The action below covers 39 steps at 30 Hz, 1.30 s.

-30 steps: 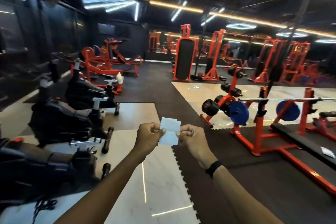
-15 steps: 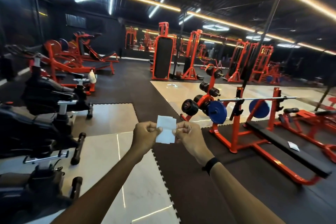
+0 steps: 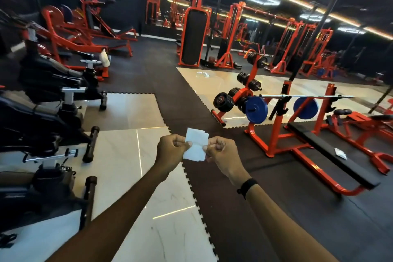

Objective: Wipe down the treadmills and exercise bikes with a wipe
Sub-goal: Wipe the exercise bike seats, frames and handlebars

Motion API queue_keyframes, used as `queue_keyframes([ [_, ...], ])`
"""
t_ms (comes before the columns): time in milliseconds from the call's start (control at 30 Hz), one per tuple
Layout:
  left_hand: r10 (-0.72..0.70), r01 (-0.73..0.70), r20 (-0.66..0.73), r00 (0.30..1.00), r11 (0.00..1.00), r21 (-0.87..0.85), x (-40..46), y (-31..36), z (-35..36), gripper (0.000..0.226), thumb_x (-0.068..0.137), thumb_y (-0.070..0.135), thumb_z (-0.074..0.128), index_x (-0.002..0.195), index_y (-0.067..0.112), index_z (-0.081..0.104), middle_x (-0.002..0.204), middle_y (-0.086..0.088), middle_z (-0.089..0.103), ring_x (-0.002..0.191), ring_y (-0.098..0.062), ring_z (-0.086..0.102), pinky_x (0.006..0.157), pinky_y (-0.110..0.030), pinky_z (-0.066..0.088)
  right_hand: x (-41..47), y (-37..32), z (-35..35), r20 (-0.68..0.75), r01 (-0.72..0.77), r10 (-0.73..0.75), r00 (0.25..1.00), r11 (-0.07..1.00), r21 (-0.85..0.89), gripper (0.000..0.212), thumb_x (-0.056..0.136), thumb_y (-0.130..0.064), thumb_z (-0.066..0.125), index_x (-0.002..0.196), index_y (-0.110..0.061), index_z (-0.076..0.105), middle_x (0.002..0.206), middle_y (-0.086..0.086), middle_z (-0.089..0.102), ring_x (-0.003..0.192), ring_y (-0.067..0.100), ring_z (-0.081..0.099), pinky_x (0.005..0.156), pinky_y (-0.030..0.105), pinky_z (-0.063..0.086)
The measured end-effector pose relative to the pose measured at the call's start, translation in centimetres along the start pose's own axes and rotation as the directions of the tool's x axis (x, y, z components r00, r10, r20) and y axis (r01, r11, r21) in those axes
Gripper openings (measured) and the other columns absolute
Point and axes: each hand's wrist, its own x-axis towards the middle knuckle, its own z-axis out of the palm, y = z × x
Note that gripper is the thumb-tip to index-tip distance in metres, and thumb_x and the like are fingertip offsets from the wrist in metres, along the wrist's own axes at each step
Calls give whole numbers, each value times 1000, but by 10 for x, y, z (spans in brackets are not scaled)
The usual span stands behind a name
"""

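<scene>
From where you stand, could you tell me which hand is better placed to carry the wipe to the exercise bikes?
Probably the left hand. Both it and the right hand pinch the white wipe, but the black exercise bikes stand on the left, the left hand's side.

Open floor straight ahead: dark rubber mat (image 3: 148,66) running forward between the two sides; pale tile panel (image 3: 127,155) below and to the left; blocked on the left by a row of black exercise bikes (image 3: 51,95), their foot bars reaching onto the tile; blocked on the right by the red bench rack (image 3: 282,134) with its barbell (image 3: 306,96) across, and a dumbbell rack (image 3: 240,91) just beside it; further back, red machines (image 3: 194,27) closing the far end.
</scene>
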Motion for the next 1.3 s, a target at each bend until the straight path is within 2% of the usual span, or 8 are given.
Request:
queue_keyframes([
  [167,21,-23,49,999,999,23,12,0,7,29,89,27,73,102,3,64,107,-15,70,91,-28,71,49,-11,45,17,7,-8,-15,9,-8,1000,999,49,15,95,-11,67,93,4,68,93,14,74,85,15,74,58,20,57],
  [567,162,-162,2,987,986,22,41,-59,49,23,90,22,71,97,0,66,89,-11,69,69,-15,64,50,-15,45,54,81,15,-10,159,-159,987,974,163,22,95,-25,68,90,-4,67,85,15,74,83,35,72,72,51,59],
  [700,213,-215,-69,975,976,-29,18,-108,87,18,91,21,70,93,3,68,86,-8,70,66,-16,66,53,-20,48,35,135,20,-63,245,-238,969,957,157,15,94,-20,69,89,-5,66,81,13,74,80,33,72,70,44,60],
  [833,188,-191,-78,979,981,-41,-19,-154,139,12,92,20,70,89,8,66,88,-13,72,66,-15,66,53,-21,51,-5,215,18,-70,198,-189,979,968,155,11,93,-20,71,89,-10,69,80,12,74,80,36,72,73,57,59],
  [933,200,-200,-11,980,979,-30,-35,-142,171,14,92,17,69,94,3,67,92,-14,73,65,-11,66,50,-16,48,-10,230,-15,-87,157,-147,985,978,134,8,92,-15,71,87,-9,69,81,14,74,82,41,70,71,62,56],
  [1067,346,-347,-65,936,938,-13,-20,-89,188,14,91,17,71,95,4,69,83,-5,69,73,-16,68,64,-32,57,9,202,-66,-139,258,-244,960,962,92,22,86,-28,72,80,-10,62,82,17,72,84,40,71,70,63,56],
  [1167,359,-361,-91,929,932,-7,-9,-81,202,13,91,17,71,94,4,70,86,-9,71,80,-25,71,69,-40,60,18,207,-78,-151,293,-278,949,953,83,19,92,-17,70,82,-4,60,83,20,70,84,40,70,69,61,56],
  [1300,307,-305,-76,949,952,36,14,-108,207,19,92,22,70,97,4,67,92,-10,70,81,-22,69,58,-24,55,36,234,-61,-90,260,-248,965,948,185,8,95,-22,68,91,-15,66,93,11,74,88,26,73,76,57,59],
])
